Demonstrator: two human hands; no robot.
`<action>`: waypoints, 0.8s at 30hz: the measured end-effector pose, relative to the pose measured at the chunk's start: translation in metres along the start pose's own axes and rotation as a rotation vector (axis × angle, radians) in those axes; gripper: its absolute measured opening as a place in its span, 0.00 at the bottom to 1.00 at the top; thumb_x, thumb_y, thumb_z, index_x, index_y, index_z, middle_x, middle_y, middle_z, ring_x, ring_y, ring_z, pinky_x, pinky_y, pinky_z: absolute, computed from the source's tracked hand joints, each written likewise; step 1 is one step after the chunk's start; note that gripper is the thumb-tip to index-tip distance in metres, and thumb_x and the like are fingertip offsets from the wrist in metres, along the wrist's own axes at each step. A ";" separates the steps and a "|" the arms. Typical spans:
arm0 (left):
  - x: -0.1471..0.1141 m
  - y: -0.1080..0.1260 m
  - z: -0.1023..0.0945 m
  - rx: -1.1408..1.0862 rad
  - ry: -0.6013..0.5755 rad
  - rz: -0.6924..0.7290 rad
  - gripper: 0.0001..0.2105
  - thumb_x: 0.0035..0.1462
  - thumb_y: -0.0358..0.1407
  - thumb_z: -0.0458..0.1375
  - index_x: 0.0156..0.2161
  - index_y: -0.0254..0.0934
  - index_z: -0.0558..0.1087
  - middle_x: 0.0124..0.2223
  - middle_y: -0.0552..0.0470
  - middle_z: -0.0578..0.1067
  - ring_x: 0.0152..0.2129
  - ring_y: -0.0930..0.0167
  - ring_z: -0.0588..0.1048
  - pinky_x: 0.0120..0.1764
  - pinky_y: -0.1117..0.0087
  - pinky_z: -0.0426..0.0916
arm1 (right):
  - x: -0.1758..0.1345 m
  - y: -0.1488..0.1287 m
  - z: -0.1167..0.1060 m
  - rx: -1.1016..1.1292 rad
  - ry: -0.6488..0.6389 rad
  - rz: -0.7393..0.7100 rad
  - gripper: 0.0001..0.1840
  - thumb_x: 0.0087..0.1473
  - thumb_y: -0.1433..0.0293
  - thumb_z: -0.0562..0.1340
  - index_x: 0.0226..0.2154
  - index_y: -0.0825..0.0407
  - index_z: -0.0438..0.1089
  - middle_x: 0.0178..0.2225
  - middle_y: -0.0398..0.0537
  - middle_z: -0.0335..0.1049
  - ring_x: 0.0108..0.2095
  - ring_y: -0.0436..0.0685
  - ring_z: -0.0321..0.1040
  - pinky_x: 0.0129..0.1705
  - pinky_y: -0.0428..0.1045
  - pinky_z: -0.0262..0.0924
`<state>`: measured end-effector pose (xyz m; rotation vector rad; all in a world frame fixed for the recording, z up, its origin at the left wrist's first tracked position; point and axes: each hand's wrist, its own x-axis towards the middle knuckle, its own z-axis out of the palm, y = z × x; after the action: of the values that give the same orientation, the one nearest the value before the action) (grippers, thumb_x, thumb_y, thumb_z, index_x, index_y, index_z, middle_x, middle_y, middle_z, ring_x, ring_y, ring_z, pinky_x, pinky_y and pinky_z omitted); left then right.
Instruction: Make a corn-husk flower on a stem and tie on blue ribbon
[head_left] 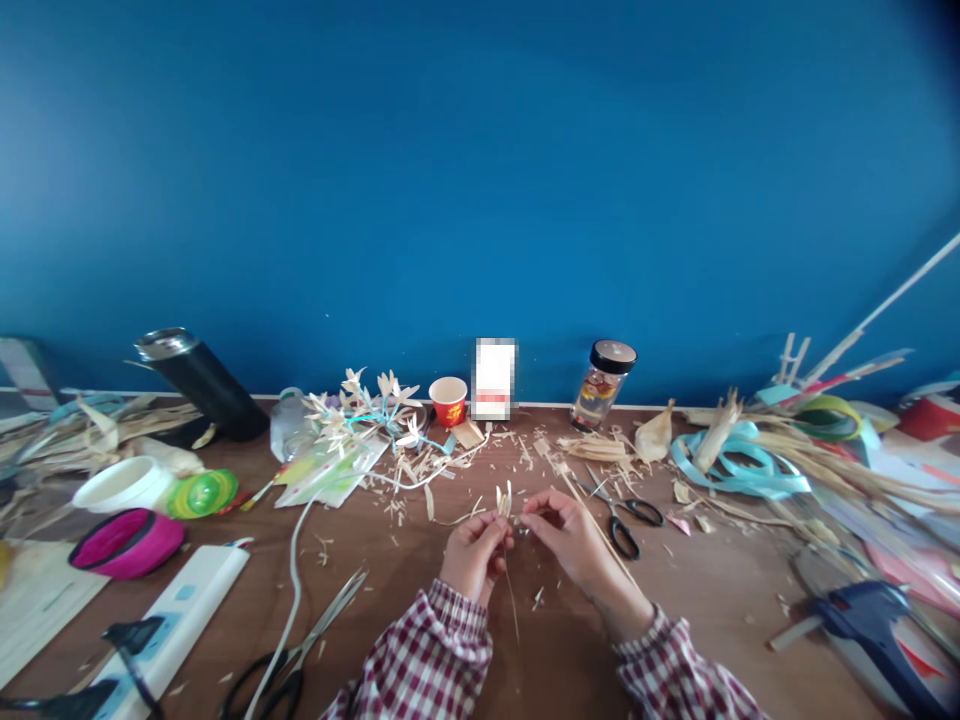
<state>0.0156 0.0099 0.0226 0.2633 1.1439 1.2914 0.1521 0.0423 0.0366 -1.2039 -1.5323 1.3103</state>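
Note:
My left hand [478, 550] pinches a small corn husk flower [503, 500] by its base, its pale petals pointing up. A thin strand [513, 600] hangs down below the fingers. Just to the right is my right hand [562, 530], its thumb and fingertips closed together close to the flower. Whatever lies between those fingertips is too small to make out. Behind my hands, several finished husk flowers [386, 395] on light blue stems lie in a bunch. Black-handled scissors [622, 520] rest to the right of my right hand.
Husk scraps litter the brown table [405, 620]. A second pair of scissors [300, 650], a white cable [294, 560] and a power strip [180, 625] lie left. At the back stand a red paper cup [449, 408] and a lidded jar [600, 390]. A blue glue gun [870, 610] lies right.

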 end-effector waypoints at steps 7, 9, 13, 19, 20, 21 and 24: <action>0.003 -0.007 -0.001 0.048 -0.027 0.030 0.14 0.34 0.37 0.67 0.27 0.31 0.75 0.18 0.55 0.71 0.14 0.80 0.66 0.13 0.83 0.54 | -0.003 -0.009 0.005 -0.091 -0.005 -0.125 0.04 0.48 0.67 0.61 0.28 0.51 0.66 0.27 0.44 0.69 0.29 0.54 0.66 0.33 0.48 0.60; 0.003 -0.008 -0.002 0.042 -0.036 0.020 0.14 0.33 0.37 0.68 0.27 0.31 0.75 0.18 0.55 0.71 0.14 0.80 0.66 0.13 0.83 0.55 | -0.003 -0.005 0.008 -0.045 0.016 -0.113 0.06 0.48 0.67 0.61 0.29 0.51 0.63 0.27 0.43 0.67 0.28 0.53 0.65 0.31 0.47 0.60; 0.001 -0.007 0.000 0.025 -0.036 0.017 0.15 0.32 0.37 0.68 0.28 0.31 0.75 0.19 0.54 0.72 0.15 0.80 0.67 0.15 0.84 0.57 | -0.002 0.002 0.010 0.011 0.043 -0.079 0.11 0.48 0.65 0.62 0.28 0.50 0.59 0.26 0.42 0.64 0.28 0.52 0.64 0.29 0.47 0.59; -0.002 -0.005 0.002 0.030 -0.054 0.006 0.15 0.32 0.38 0.69 0.28 0.31 0.76 0.18 0.55 0.70 0.15 0.81 0.66 0.15 0.84 0.58 | -0.001 0.005 0.010 -0.011 0.054 -0.071 0.13 0.47 0.63 0.62 0.28 0.50 0.57 0.27 0.43 0.65 0.28 0.53 0.64 0.29 0.47 0.60; -0.002 -0.005 0.002 0.030 -0.056 0.002 0.15 0.32 0.38 0.69 0.28 0.31 0.76 0.18 0.55 0.70 0.15 0.81 0.67 0.15 0.83 0.58 | -0.001 0.005 0.010 -0.015 0.057 -0.075 0.13 0.47 0.63 0.62 0.28 0.50 0.57 0.27 0.43 0.65 0.28 0.53 0.64 0.29 0.47 0.60; -0.002 -0.005 0.002 0.029 -0.056 -0.002 0.15 0.32 0.37 0.69 0.28 0.31 0.76 0.19 0.55 0.70 0.15 0.80 0.67 0.15 0.83 0.59 | -0.001 0.005 0.010 -0.021 0.060 -0.079 0.12 0.47 0.63 0.62 0.28 0.50 0.57 0.27 0.42 0.65 0.27 0.52 0.64 0.28 0.47 0.60; -0.002 -0.006 0.002 0.032 -0.039 -0.007 0.15 0.32 0.37 0.68 0.28 0.31 0.76 0.19 0.55 0.71 0.16 0.80 0.67 0.15 0.83 0.59 | -0.001 0.005 0.010 -0.035 0.064 -0.085 0.12 0.47 0.64 0.62 0.28 0.50 0.57 0.27 0.42 0.65 0.27 0.52 0.65 0.28 0.47 0.59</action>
<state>0.0216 0.0071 0.0202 0.3067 1.1323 1.2569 0.1436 0.0389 0.0296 -1.1776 -1.5494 1.1836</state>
